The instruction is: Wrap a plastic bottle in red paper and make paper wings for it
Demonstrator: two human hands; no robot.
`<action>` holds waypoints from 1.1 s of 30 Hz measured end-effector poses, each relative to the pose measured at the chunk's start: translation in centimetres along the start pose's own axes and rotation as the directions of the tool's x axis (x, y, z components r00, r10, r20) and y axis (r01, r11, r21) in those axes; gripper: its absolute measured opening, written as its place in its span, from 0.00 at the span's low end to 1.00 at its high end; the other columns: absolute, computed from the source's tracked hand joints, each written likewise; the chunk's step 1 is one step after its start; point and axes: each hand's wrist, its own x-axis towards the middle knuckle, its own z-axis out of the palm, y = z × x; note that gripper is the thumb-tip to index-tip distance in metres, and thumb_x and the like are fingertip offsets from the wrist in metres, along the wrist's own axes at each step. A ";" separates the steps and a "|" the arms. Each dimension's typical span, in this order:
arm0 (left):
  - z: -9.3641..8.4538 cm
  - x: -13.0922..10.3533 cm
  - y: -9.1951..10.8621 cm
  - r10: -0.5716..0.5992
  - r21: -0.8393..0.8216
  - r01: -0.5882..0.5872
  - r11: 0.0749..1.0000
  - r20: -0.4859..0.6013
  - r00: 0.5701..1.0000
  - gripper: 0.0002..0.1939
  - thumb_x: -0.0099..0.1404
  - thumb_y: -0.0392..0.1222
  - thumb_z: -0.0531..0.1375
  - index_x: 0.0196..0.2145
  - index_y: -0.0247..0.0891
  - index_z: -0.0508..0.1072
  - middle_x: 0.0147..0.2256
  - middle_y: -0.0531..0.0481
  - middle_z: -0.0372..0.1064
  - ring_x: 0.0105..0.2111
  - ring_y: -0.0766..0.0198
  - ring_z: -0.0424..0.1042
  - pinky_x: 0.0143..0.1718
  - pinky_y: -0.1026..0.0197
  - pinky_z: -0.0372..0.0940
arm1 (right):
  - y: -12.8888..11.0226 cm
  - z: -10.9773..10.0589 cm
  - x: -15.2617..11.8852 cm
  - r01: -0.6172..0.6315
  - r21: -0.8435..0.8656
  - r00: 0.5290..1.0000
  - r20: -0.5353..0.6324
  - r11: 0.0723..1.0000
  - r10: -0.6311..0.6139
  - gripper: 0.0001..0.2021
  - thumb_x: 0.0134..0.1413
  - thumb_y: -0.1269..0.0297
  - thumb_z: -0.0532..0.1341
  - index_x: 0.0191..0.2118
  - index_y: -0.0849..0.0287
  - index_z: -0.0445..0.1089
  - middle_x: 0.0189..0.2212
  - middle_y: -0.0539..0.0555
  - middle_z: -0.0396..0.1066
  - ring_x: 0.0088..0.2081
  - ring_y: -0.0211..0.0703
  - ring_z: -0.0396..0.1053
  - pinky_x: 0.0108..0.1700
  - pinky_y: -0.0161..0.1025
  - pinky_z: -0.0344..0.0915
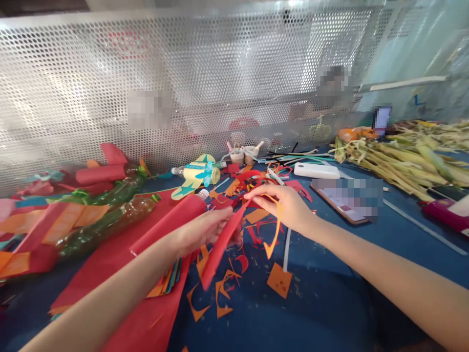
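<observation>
Here's the red paper piece (224,248), right between the two hands in the middle of the workspace; the right hand (287,208) has its upper end, thumb and index finger pinching right at the tip – the rest of the paper lies beyond those fingertips, slanting away from them; the left hand (201,230) is close alongside, its fingers stretched out at the paper's left side and partly hidden behind it, so whether they press on it I cannot tell.

And the direction – the long axis runs on a steep diagonal, narrow end up at the right fingertips, broader free end pointing down to the left, towards the person; that lower end sits above the blue tabletop (315,303), near the orange scraps (222,299).

An orange strip (279,225) curves down beneath the right hand, its hooked end hanging lowest; whether the fingers grip it, I cannot tell; just below lies an orange square (280,281), touching the end of a pale strip (287,247).

Over on the left, a red paper roll (170,222) rests by the left wrist, on a large red sheet (141,337); out right, a phone (339,205) lies past the right hand, a white object (317,170) just behind it.
</observation>
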 end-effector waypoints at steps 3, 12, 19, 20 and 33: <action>0.6 -1.6 -2.1 -0.050 -0.124 0.038 0.992 -0.091 0.995 0.16 0.50 0.48 0.69 0.35 0.39 0.73 0.29 0.52 0.75 0.28 0.66 0.74 0.31 0.66 0.67 | 0.9 -0.2 0.3 -0.122 -0.098 0.984 0.119 0.988 0.134 0.11 0.59 0.68 0.54 0.42 0.57 0.73 0.39 0.52 0.78 0.40 0.38 0.75 0.42 0.36 0.70; 1.9 -3.4 -4.6 -0.109 -0.208 0.072 0.976 -0.175 0.978 0.53 0.50 0.42 0.70 0.64 0.45 0.41 0.31 0.50 0.77 0.32 0.55 0.78 0.32 0.58 0.72 | 3.2 -0.5 0.1 -0.230 -0.553 0.931 0.113 0.801 0.346 0.15 0.58 0.70 0.52 0.32 0.65 0.76 0.26 0.61 0.76 0.29 0.50 0.73 0.31 0.41 0.63; 3.8 -4.0 -6.0 -0.017 -0.227 -0.006 0.974 -0.097 0.995 0.60 0.53 0.39 0.69 0.64 0.55 0.25 0.35 0.49 0.78 0.32 0.54 0.79 0.33 0.54 0.73 | 1.5 0.3 -0.9 -0.139 -0.670 0.964 0.078 0.729 0.256 0.22 0.56 0.66 0.58 0.56 0.66 0.65 0.51 0.67 0.67 0.54 0.62 0.62 0.51 0.53 0.60; 4.1 -4.1 -6.0 0.003 -0.239 -0.025 0.971 -0.094 0.996 0.59 0.54 0.38 0.68 0.64 0.55 0.26 0.36 0.48 0.78 0.32 0.54 0.79 0.34 0.54 0.73 | 1.0 0.5 -1.0 -0.122 -0.653 0.967 0.091 0.747 0.237 0.20 0.56 0.67 0.58 0.54 0.64 0.67 0.52 0.65 0.66 0.56 0.62 0.59 0.54 0.54 0.57; 5.2 -5.2 -6.9 0.159 -0.213 -0.177 0.961 -0.102 0.982 0.45 0.63 0.41 0.60 0.66 0.53 0.33 0.43 0.45 0.76 0.38 0.56 0.77 0.40 0.55 0.72 | -2.1 2.9 -1.7 -0.640 0.259 0.719 0.535 0.724 0.444 0.04 0.52 0.73 0.62 0.31 0.60 0.65 0.26 0.47 0.69 0.27 0.34 0.69 0.33 0.33 0.68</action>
